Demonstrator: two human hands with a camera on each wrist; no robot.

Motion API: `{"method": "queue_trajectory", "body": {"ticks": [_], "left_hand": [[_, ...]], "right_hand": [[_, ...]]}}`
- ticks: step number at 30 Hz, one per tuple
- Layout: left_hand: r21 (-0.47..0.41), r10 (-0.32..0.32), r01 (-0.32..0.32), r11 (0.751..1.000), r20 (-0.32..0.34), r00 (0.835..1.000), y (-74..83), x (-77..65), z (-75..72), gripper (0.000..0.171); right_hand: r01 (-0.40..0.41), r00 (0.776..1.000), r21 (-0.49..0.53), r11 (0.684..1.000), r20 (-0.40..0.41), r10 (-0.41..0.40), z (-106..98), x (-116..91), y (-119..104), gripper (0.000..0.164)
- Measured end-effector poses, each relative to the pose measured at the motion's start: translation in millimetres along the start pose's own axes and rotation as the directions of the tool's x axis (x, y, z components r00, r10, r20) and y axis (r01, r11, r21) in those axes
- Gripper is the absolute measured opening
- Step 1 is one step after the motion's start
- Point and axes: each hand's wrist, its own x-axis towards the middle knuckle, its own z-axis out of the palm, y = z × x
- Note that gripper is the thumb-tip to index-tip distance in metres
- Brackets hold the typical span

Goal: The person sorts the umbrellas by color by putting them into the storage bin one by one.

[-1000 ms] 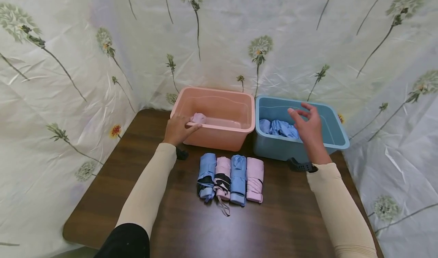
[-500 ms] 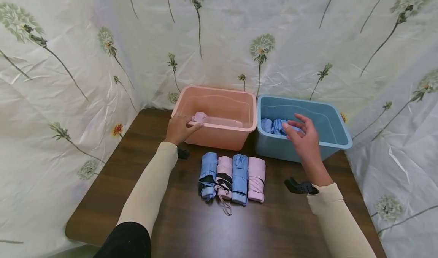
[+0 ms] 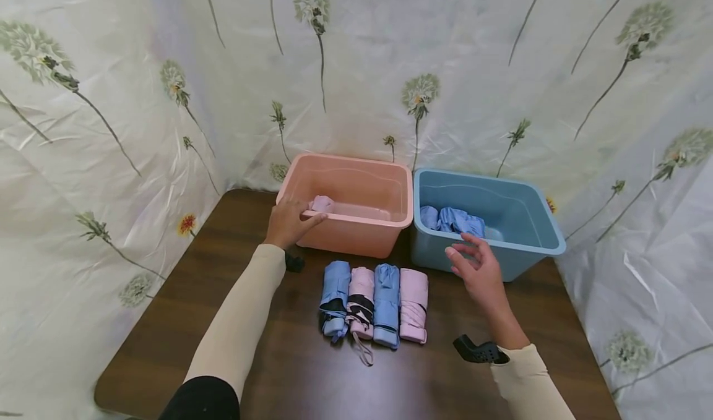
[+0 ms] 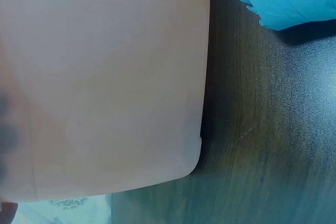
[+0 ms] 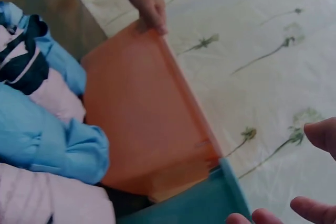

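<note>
My left hand [image 3: 288,223] grips the near left corner of the pink bin [image 3: 356,237], its thumb along the front rim. In the right wrist view, the left hand [image 5: 149,8] is at that same corner. A pink folded umbrella [image 3: 322,203] lies inside, partly hidden. My right hand [image 3: 480,278] hovers before the blue bin [image 3: 535,247], fingers loosely bent around nothing. Blue folded umbrellas [image 3: 459,221] lie in this bin. On the table, a row alternates blue folded umbrella [image 3: 387,302], pink folded umbrella [image 3: 414,302], with more to their left.
Both bins stand side by side at the back of the dark wooden table [image 3: 312,389]. Behind them hangs a flower-printed cloth [image 3: 356,67], which also covers the sides. A wrist strap [image 3: 480,350] sits on the right wrist.
My right hand has drawn back from above the blue bin to in front of it, lower and nearer me. The left hand stays on the pink bin. The umbrellas have not moved.
</note>
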Motion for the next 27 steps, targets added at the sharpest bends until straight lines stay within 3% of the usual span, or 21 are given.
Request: {"method": "queue_trajectory", "body": {"ticks": [9,17,27], "left_hand": [[0.014,-0.008,0.008,1.000,0.026,1.000,1.0,-1.1,-1.7,0.046],[0.022,-0.004,0.003,1.000,0.024,1.000,2.2,-3.0,-0.2,0.047],[0.013,-0.030,0.030,0.999,0.040,0.999,0.4,-2.2,0.0,0.057]], "right_hand": [[-0.173,0.983,-0.048,0.984,0.050,0.175,12.9,-5.1,39.4,0.077],[-0.324,0.941,-0.090,0.942,0.078,0.331,20.9,-11.6,73.0,0.092],[-0.357,0.929,-0.014,0.934,0.098,0.357,33.8,-16.1,97.6,0.084]]}}
